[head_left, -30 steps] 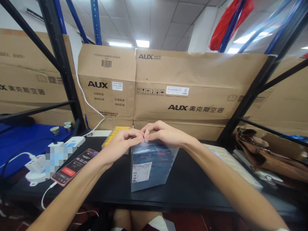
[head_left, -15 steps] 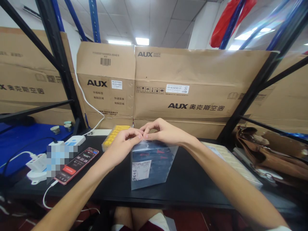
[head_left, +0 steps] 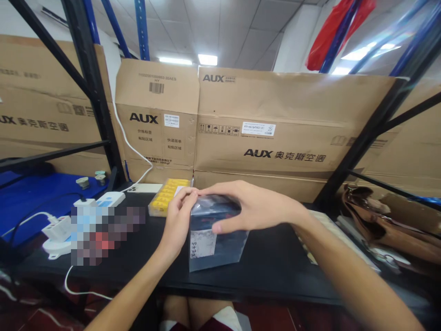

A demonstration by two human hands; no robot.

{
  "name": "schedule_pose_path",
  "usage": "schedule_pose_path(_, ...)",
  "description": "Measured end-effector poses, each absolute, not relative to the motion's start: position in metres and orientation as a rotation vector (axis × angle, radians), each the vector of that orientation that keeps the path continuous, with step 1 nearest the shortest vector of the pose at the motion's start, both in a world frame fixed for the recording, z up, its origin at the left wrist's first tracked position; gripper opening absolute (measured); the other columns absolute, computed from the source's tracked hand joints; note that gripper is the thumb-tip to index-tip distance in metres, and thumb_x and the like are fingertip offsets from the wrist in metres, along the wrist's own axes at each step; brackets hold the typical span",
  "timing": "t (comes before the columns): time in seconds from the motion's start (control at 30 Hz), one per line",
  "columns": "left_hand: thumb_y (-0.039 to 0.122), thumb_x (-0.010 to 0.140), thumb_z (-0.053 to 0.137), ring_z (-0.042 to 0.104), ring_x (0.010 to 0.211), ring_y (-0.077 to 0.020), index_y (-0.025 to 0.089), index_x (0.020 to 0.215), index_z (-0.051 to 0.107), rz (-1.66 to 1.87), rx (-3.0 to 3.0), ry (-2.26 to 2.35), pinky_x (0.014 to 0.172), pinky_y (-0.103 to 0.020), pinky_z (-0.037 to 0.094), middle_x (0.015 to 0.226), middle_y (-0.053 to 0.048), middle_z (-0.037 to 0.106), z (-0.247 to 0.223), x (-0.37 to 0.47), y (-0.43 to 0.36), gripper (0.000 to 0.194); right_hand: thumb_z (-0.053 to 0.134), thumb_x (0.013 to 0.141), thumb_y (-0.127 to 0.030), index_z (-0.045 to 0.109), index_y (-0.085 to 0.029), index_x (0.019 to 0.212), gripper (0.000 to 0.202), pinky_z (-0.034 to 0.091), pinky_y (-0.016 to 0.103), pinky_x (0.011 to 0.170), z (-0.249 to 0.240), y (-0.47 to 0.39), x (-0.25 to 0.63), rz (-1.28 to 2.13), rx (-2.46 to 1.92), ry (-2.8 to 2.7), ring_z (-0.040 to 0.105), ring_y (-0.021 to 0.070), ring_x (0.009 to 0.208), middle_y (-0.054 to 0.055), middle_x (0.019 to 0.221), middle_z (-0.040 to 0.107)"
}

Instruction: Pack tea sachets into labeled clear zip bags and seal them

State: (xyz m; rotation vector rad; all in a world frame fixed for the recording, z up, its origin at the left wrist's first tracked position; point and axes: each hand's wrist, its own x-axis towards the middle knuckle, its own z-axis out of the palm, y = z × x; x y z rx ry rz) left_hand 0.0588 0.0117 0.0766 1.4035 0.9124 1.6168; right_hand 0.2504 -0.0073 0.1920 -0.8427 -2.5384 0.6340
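Observation:
A dark blue-grey box (head_left: 222, 259) in clear, shiny plastic stands upright on the black table, with a white label (head_left: 201, 246) on its front. My left hand (head_left: 179, 218) is closed against the box's upper left corner, its thumb and fingertips at the top edge. Arching across the top, my right hand (head_left: 257, 207) grips the box with its thumb on the front face near the label. The right fingers reach over the back edge toward the left fingertips and are partly hidden.
Behind the left hand lies a clear pack of yellow items (head_left: 165, 195). A white power strip (head_left: 58, 243) with cables sits at left beside a blurred-out patch. To the right are a pale flat pack (head_left: 319, 220) and a brown bag (head_left: 396, 225). Cardboard panels (head_left: 275, 110) stand behind.
My right hand has opened out from a pinch at the top left corner and now spans the box, thumb on its front. My left hand has shifted down onto the left corner.

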Motion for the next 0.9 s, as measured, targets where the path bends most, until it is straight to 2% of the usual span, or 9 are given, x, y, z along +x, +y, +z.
schedule_pose_path(0.07, 0.049, 0.104, 0.047, 0.071, 0.098, -0.0246, 0.023, 0.099, 0.074, 1.617, 1.441, 0.962, 0.089, -0.035, 0.054, 0.105, -0.005, 0.077, 0.051, 0.054, 0.012, 0.038, 0.09, 0.083, -0.03, 0.07, -0.025, 0.144, 0.065, 0.055, 0.039, 0.104, 0.199, -0.013, 0.254, 0.434, -0.877, -2.678, 0.073, 0.0277, 0.12, 0.008, 0.138, 0.076)
schedule_pose_path(0.17, 0.05, 0.102, 0.052, 0.071, 0.106, -0.0287, 0.024, 0.104, 0.074, 1.629, 1.471, 1.121, 0.096, -0.039, 0.052, 0.111, -0.008, 0.077, 0.006, 0.037, 0.013, 0.034, 0.09, 0.08, -0.031, 0.073, -0.025, 0.139, 0.062, 0.058, 0.039, 0.094, 0.205, 0.004, 0.266, 0.405, -0.985, -2.624, 0.075, 0.0267, 0.106, 0.007, 0.124, 0.08)
schedule_pose_path(0.27, 0.048, 0.102, 0.05, 0.071, 0.106, -0.0309, 0.023, 0.107, 0.07, 1.626, 1.436, 1.295, 0.092, -0.042, 0.053, 0.116, -0.012, 0.077, -0.03, 0.019, 0.015, 0.033, 0.097, 0.068, -0.033, 0.074, -0.021, 0.135, 0.073, 0.061, 0.04, 0.084, 0.207, 0.045, 0.285, 0.573, -1.202, -2.224, 0.074, 0.0261, 0.09, 0.006, 0.099, 0.081)
schedule_pose_path(0.33, 0.047, 0.103, 0.048, 0.073, 0.1, -0.0292, 0.023, 0.113, 0.067, 1.601, 1.437, 1.349, 0.084, -0.041, 0.055, 0.12, -0.013, 0.077, -0.043, 0.012, 0.016, 0.032, 0.097, 0.064, -0.025, 0.074, -0.019, 0.127, 0.067, 0.061, 0.037, 0.078, 0.203, 0.072, 0.295, 0.703, -1.246, -1.721, 0.072, 0.0224, 0.08, 0.003, 0.088, 0.077)
schedule_pose_path(0.4, 0.044, 0.101, 0.053, 0.074, 0.09, -0.026, 0.024, 0.109, 0.069, 1.546, 1.501, 1.348, 0.079, -0.038, 0.055, 0.112, -0.01, 0.078, -0.047, 0.011, 0.016, 0.027, 0.089, 0.069, -0.02, 0.072, -0.02, 0.118, 0.052, 0.062, 0.03, 0.072, 0.19, 0.089, 0.296, 0.831, -1.137, -1.267, 0.07, 0.0173, 0.077, 0.001, 0.09, 0.077)
schedule_pose_path(0.47, 0.04, 0.096, 0.06, 0.072, 0.077, -0.0225, 0.025, 0.097, 0.072, 1.466, 1.597, 1.315, 0.074, -0.035, 0.053, 0.094, -0.005, 0.079, -0.046, 0.013, 0.016, 0.019, 0.079, 0.078, -0.024, 0.069, -0.021, 0.115, 0.039, 0.064, 0.03, 0.067, 0.168, 0.094, 0.285, 0.974, -1.076, -1.112, 0.071, 0.0164, 0.072, 0.002, 0.094, 0.078)
schedule_pose_path(0.6, 0.033, 0.092, 0.064, 0.069, 0.065, -0.0189, 0.025, 0.086, 0.074, 1.386, 1.702, 1.258, 0.064, -0.031, 0.05, 0.079, 0.0, 0.076, -0.046, 0.016, 0.016, 0.014, 0.081, 0.082, -0.029, 0.063, -0.021, 0.118, 0.042, 0.069, 0.04, 0.061, 0.103, 0.086, 0.226, 1.206, -1.103, -1.071, 0.076, 0.0217, 0.067, 0.005, 0.09, 0.079)
schedule_pose_path(0.7, 0.03, 0.092, 0.063, 0.071, 0.068, -0.0185, 0.024, 0.091, 0.073, 1.43, 1.701, 1.266, 0.065, -0.031, 0.053, 0.085, -0.002, 0.078, -0.048, 0.015, 0.02, 0.012, 0.081, 0.089, -0.035, 0.06, -0.019, 0.113, 0.035, 0.071, 0.04, 0.069, 0.061, 0.086, 0.172, 1.302, -1.108, -1.006, 0.077, 0.0194, 0.068, 0.007, 0.092, 0.079)
schedule_pose_path(0.9, 0.019, 0.088, 0.059, 0.074, 0.093, -0.0231, 0.023, 0.109, 0.066, 1.701, 1.678, 1.42, 0.068, -0.032, 0.059, 0.115, -0.009, 0.074, -0.047, 0.008, 0.021, 0.023, 0.078, 0.091, -0.041, 0.063, -0.017, 0.11, 0.034, 0.067, 0.033, 0.049, 0.028, 0.078, 0.129, 1.325, -1.119, -1.05, 0.077, 0.0193, 0.064, 0.011, 0.102, 0.076)
